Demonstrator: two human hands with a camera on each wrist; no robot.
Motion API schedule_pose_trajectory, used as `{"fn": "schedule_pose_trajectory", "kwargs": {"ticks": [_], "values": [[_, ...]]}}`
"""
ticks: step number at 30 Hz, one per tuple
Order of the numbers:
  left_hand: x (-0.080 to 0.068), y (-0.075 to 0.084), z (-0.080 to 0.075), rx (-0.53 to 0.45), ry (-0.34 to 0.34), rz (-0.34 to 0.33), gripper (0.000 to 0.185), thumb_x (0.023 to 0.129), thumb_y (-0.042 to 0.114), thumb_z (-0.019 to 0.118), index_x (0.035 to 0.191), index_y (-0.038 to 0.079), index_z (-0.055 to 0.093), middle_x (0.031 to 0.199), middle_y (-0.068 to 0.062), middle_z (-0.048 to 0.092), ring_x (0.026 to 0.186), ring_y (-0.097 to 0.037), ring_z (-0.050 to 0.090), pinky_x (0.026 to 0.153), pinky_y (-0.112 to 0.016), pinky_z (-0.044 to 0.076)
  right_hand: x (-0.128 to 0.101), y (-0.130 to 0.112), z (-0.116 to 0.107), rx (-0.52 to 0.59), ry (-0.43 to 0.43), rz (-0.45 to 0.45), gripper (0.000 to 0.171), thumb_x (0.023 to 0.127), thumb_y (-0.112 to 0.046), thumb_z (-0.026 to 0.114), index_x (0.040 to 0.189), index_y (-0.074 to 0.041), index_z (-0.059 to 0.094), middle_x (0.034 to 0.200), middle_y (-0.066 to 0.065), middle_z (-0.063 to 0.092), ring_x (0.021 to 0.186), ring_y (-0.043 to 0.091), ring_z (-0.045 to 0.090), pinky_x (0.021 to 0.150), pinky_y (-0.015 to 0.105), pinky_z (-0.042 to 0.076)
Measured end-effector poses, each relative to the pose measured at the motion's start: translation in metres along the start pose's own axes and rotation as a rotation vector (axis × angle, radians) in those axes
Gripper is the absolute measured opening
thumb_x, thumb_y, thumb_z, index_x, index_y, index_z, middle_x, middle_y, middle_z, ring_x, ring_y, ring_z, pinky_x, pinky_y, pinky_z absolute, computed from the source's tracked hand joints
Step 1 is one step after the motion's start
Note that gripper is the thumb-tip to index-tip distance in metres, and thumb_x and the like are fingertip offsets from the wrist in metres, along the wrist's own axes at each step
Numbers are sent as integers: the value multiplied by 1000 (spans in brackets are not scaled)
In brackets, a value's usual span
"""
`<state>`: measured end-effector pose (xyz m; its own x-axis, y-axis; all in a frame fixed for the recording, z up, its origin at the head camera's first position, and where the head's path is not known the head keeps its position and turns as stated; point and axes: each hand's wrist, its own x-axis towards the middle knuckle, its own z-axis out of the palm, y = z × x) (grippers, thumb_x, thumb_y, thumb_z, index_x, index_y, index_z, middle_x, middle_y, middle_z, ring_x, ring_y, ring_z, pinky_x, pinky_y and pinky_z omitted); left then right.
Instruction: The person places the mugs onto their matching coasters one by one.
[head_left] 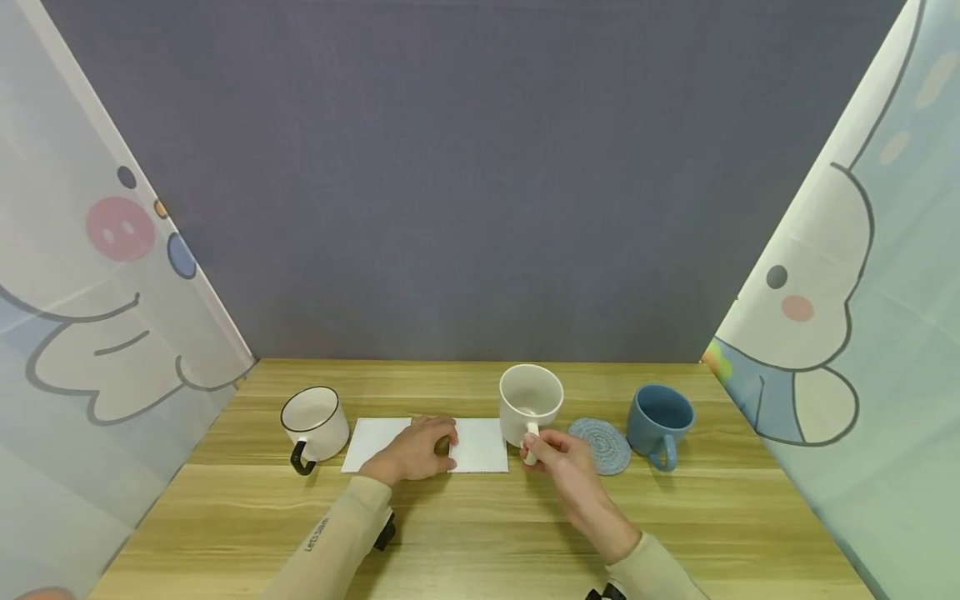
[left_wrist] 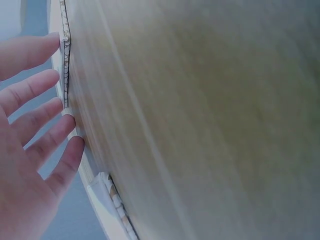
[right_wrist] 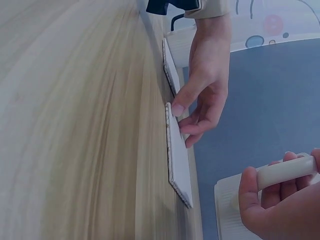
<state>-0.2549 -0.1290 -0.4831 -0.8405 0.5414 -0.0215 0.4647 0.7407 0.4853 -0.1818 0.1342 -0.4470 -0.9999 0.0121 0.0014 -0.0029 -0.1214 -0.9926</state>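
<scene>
My right hand (head_left: 566,475) grips the handle of a plain white mug (head_left: 525,396); the right wrist view shows the fingers curled round that handle (right_wrist: 285,172). Whether the mug's base touches the table cannot be told. My left hand (head_left: 420,447) is over two flat white cardboard pieces, with fingers spread and slightly bent in the left wrist view. Its thumb is at the edge of the right-hand cardboard piece (head_left: 480,446); contact is unclear. The left-hand cardboard piece (head_left: 375,437) lies partly behind this hand, with a gap between the two pieces (left_wrist: 107,200).
A white mug with a dark rim and black handle (head_left: 318,433) stands at the left. On the right are a round blue-grey woven coaster (head_left: 600,446) and a blue mug (head_left: 660,421). The wooden table (head_left: 480,533) ends at a grey backdrop (head_left: 480,183), with printed curtains either side.
</scene>
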Motion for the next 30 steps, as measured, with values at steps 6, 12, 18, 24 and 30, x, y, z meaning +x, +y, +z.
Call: {"fn": "schedule_pose_trajectory", "kwargs": {"ticks": [6,12,18,24,30], "values": [[2,-2,2,13,0,3,23,91,25,78,107,20,63,151,-12,49,135,-39,45,108,-58,39,2,2,5,13,-5,-11,20,95,-6,69,85,11,65,82,14,66,81,23,64,81,42,59],[1,-1,0,8,6,-3,23,90,25,78,108,20,63,151,-12,50,135,-40,45,109,-61,37,5,1,11,28,-25,6,21,95,-8,70,85,10,65,82,13,67,83,24,64,82,41,58],[1,-2,1,-11,20,5,24,88,22,79,106,19,64,148,-14,52,135,-42,45,109,-62,37,5,-1,18,17,-40,23,21,94,-7,70,87,11,65,81,10,66,82,22,62,83,45,57],[1,-2,1,-28,27,5,24,87,20,79,106,19,64,147,-14,53,136,-45,45,109,-62,36,7,4,25,30,-40,24,20,95,-6,69,88,12,65,80,9,65,82,21,61,80,40,58],[2,-3,1,-28,33,15,24,86,20,79,106,19,65,147,-15,53,135,-44,46,109,-61,37,8,6,30,41,-35,25,19,95,-8,69,86,9,65,80,8,65,82,20,60,77,35,59]]}}
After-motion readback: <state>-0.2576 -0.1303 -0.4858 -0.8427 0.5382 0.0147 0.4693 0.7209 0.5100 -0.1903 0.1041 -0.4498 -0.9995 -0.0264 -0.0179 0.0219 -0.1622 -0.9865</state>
